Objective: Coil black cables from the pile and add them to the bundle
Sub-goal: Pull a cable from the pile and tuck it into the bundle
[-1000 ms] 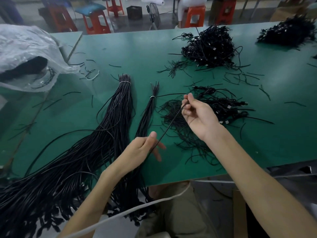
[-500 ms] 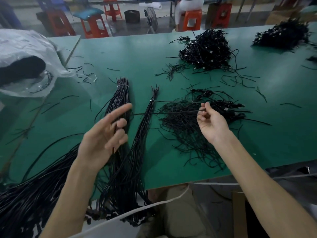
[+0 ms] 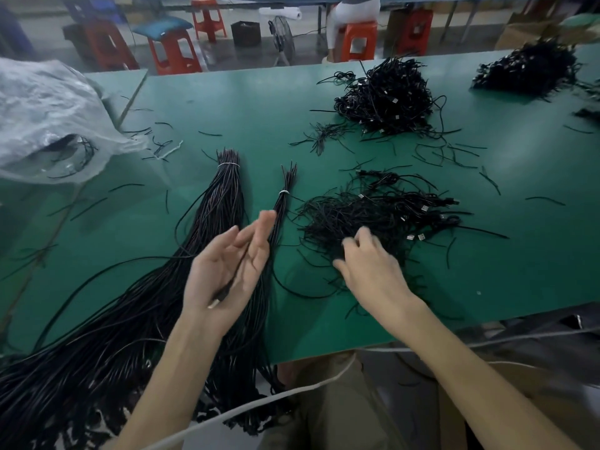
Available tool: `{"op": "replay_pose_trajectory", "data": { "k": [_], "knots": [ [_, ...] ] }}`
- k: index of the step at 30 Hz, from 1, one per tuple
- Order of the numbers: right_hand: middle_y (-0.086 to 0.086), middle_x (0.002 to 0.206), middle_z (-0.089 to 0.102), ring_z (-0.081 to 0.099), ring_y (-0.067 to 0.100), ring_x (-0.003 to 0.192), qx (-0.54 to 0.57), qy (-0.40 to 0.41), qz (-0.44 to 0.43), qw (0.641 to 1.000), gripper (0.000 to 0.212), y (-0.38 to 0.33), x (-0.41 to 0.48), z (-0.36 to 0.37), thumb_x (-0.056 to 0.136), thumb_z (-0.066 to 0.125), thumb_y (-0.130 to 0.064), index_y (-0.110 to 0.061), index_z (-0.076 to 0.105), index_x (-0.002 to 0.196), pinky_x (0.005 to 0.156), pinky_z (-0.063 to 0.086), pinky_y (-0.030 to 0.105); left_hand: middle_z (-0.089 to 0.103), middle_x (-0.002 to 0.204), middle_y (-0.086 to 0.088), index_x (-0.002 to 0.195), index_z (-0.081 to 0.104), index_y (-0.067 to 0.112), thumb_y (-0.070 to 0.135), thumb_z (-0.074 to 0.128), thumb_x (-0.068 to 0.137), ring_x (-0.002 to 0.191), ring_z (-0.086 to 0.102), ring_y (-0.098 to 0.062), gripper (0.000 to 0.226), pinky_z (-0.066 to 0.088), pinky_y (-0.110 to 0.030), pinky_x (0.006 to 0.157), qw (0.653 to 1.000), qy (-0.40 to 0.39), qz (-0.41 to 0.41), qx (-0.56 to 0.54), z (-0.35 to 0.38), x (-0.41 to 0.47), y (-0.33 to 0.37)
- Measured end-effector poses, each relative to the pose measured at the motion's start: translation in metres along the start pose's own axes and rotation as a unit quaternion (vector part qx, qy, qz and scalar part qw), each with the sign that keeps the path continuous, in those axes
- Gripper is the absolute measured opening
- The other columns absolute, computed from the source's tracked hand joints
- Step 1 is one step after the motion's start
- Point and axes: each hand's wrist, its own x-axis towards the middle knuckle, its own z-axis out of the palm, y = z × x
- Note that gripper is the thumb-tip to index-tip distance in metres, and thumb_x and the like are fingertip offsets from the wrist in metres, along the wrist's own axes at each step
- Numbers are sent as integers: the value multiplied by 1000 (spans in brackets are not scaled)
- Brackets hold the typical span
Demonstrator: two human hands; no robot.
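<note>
Meanwhile, right hand (image 3: 370,271) dips into the near pile (image 3: 373,212), fingers blurred, grip unreadable; left hand (image 3: 227,271), open-palmed, cradles one cable (image 3: 231,280) lying near-to-far beside the small bundle (image 3: 281,206).

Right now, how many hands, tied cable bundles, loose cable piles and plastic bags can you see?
Hands: 2, left hand and right hand.
Tied bundles: 2, thick bundle and thin bundle.
Loose piles: 3, near pile, middle pile and far pile; a dark clump at the right edge is cut off, uncounted.
Bags: 1, the plastic bag at left.
Total: 8.
</note>
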Motion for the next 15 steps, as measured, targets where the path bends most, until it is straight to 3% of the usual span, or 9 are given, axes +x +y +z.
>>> {"op": "replay_pose_trajectory", "data": {
  "k": [1,3,5,6,8,10,12,15],
  "knots": [
    [9,126,47,52,24,113,-8,67,-15,998,38,-5,-2,-2,104,56,-33,-8,53,132,89,51,31,50,150,-26,141,45,-18,11,46,104,123,66,-22,48,58,-27,93,1000,3,-7,15,1,2,-5],
    [6,141,39,38,22,130,123,101,-77,984,57,-16,-3,-8,100,63,-29,-13,43,151,109,41,33,51,149,-27,143,42,-16,20,46,105,120,68,-20,52,57,-26,96,999,3,-25,34,4,7,-11],
    [-7,152,32,26,13,142,334,-4,-120,935,74,-28,-3,-12,97,66,-29,-26,28,160,120,27,34,53,149,-23,141,48,-15,32,44,108,110,71,-14,58,59,-22,89,996,-7,-40,85,4,10,-14],
    [-10,157,30,22,9,147,395,-65,-126,908,80,-35,-4,-11,97,67,-30,-29,21,162,122,24,35,54,149,-20,138,54,-13,38,42,108,101,71,-11,61,59,-20,82,993,-16,-46,108,5,11,-14],
    [-11,160,34,23,7,151,442,-101,-122,883,84,-45,-2,-6,97,68,-31,-30,15,162,125,23,37,56,148,-16,132,61,-10,49,38,107,90,69,-6,68,57,-16,72,990,-29,-56,129,5,10,-12],
    [-10,152,47,37,6,145,465,-89,-101,875,80,-49,3,-3,99,67,-30,-27,19,162,122,30,36,59,145,-16,128,63,-11,53,34,107,91,72,-6,74,57,-15,68,992,-34,-59,109,5,7,-9],
    [-13,130,63,56,2,127,502,-94,-79,856,65,-52,6,-2,101,65,-27,-23,34,157,113,42,32,62,141,-18,127,63,-14,54,32,107,89,73,-8,77,57,-16,64,995,-28,-48,85,5,2,-5],
    [-23,91,65,62,-9,86,511,-67,-70,854,28,-58,4,4,104,59,-22,-18,62,132,84,47,17,62,139,-20,138,47,-17,51,35,106,93,75,-14,76,58,-19,63,998,-18,-28,46,2,0,-2]
  ]
}}
